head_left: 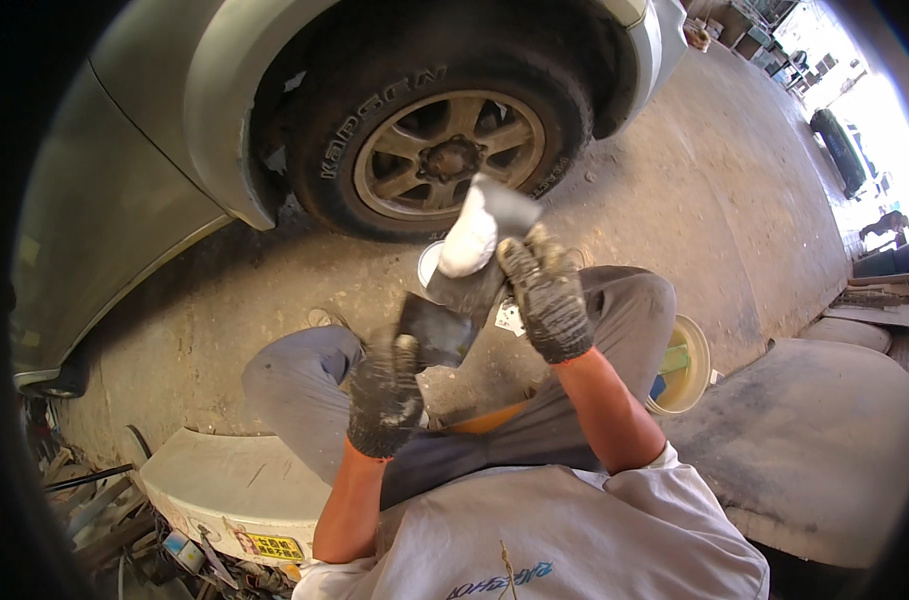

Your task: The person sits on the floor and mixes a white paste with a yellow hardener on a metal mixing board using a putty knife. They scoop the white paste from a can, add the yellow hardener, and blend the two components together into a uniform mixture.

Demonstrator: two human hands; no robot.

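Note:
My left hand, in a dirty dark work glove, grips a black flat spreader between thumb and fingers. My right hand, gloved the same way, is raised farther forward and closed on a dark flat spreader, blurred by motion. A thick lump of white putty clings to this spreader's left side. Both hands are above the gap between my bent knees, and the two spreaders are apart. Behind the putty, a white round rim, perhaps of a can, shows only partly.
A car wheel under a light-coloured fender stands just ahead. At my right knee is a cream bucket with green and blue things inside. Loose body panels lie to the right, a pale bumper and scrap to the left.

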